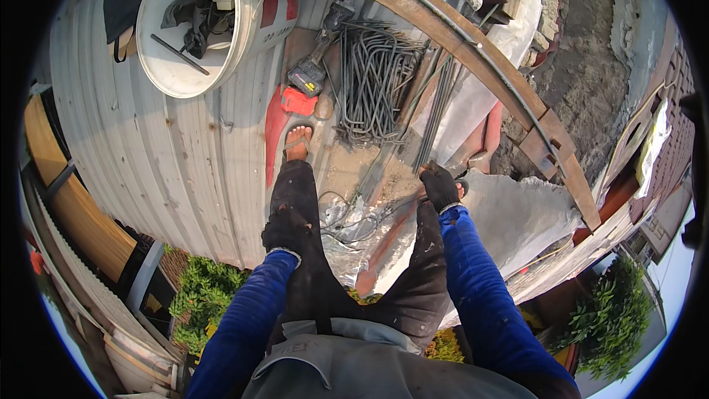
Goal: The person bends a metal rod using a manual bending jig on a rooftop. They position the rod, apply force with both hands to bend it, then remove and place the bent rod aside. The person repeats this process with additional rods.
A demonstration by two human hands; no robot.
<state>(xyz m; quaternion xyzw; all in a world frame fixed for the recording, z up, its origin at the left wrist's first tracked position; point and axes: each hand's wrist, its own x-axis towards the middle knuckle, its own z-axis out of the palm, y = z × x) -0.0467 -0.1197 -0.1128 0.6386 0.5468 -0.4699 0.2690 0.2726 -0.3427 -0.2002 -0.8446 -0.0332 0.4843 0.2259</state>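
My right hand, in a dark glove, is closed at the near end of a bundle of thin steel rods, in front of my right knee. Whether its curled fingers grip the rods is hidden. My left hand, also gloved, lies against my left thigh; dark glove on dark trousers hides its fingers. Left of the rods is a heap of bent steel bars, hooked at their ends. A cordless power tool with a dark battery lies beside that heap, next to a red block-shaped thing.
A white bucket with dark things inside stands at the upper left on corrugated metal sheeting. A curved rusty steel strip arcs across the right. Loose cable lies between my legs. A grey sheet lies beside my right foot.
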